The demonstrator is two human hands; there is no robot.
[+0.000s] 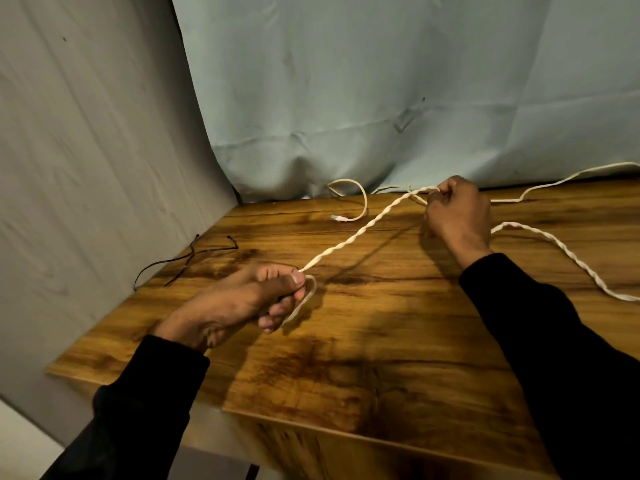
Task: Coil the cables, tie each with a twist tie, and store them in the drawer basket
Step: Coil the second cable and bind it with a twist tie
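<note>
Pale cloth sheets (346,81) hang behind a wood-grain worktop (381,341) that fills the lower view. Across it runs a white twisted cable (360,233), stretched taut from eight o'clock toward one o'clock between both hands, its loose length trailing off at three o'clock. Its plug end (341,218) lies curled near twelve o'clock. The right hand (457,216) is closed around the cable at one o'clock; the left hand (242,299) pinches the cable's end loop with curled fingers. Thin dark twist ties (183,259) lie at ten o'clock.
</note>
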